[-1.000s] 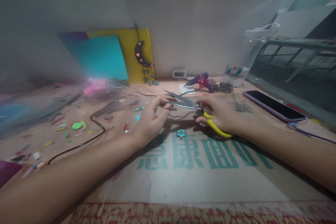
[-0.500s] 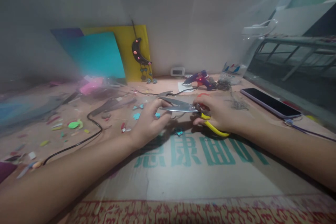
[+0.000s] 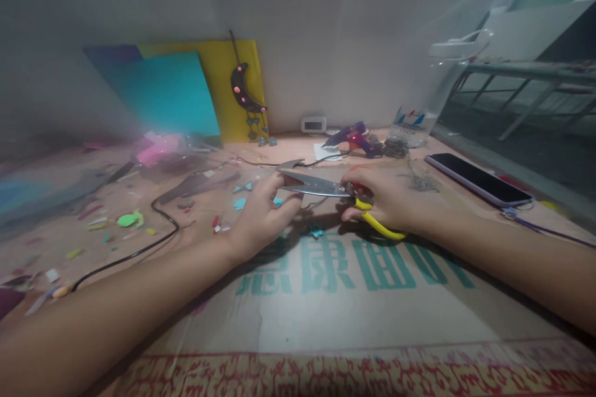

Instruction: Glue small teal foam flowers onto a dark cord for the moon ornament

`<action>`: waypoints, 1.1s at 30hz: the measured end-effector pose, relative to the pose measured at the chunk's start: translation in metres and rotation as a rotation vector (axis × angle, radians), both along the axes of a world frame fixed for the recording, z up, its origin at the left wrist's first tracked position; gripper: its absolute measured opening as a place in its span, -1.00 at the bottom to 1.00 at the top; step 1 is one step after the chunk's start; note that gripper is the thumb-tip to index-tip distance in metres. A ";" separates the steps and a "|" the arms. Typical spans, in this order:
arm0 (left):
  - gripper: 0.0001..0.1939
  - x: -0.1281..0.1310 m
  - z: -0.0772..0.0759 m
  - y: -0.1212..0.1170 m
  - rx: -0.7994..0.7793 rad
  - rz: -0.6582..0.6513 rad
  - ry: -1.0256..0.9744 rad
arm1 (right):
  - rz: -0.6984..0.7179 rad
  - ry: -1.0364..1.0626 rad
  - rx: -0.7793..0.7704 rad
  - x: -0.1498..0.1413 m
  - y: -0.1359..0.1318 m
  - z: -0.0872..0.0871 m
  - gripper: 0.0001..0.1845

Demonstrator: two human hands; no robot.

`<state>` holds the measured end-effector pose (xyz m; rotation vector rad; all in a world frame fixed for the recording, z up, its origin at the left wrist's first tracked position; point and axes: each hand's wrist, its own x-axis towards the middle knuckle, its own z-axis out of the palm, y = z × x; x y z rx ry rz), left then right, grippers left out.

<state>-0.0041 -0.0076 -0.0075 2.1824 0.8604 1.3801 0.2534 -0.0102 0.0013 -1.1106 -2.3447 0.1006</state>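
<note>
In my right hand point(image 3: 379, 201) I hold scissors point(image 3: 321, 186) with yellow handles, their metal blades pointing left and slightly apart. My left hand point(image 3: 270, 205) is closed, thumb and fingertips together at the blade tips; what they pinch is too small to make out. A thin dark cord point(image 3: 319, 203) shows just under the blades between my hands. Below it is a small turquoise flower point(image 3: 316, 232), tilted. Several turquoise cut-out pieces point(image 3: 240, 204) lie beside my left hand, partly hidden by it.
A glue gun point(image 3: 351, 138) with a red light rests at the back, near a tangle of grey cord point(image 3: 395, 148) and a clear jug point(image 3: 412, 127). A phone point(image 3: 477, 178) lies right. Coloured scraps point(image 3: 128, 220) and a black cable point(image 3: 162, 239) spread left. A moon ornament point(image 3: 244, 90) hangs behind.
The scissor blades have come closer together at my left fingertips. The turquoise flower has turned from facing up to tilted. The whole view has shifted slightly.
</note>
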 end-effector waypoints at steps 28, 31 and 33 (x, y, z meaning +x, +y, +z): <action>-0.89 0.001 0.004 -0.002 -0.161 -0.078 -0.051 | -0.037 0.151 -0.028 0.004 0.006 -0.008 -0.38; -0.87 0.001 0.002 0.000 -0.157 -0.070 -0.087 | -0.019 0.160 -0.016 0.007 0.011 -0.011 -0.35; -0.86 0.000 0.000 0.003 -0.145 -0.033 -0.080 | -0.010 0.128 -0.018 0.007 0.012 -0.012 -0.37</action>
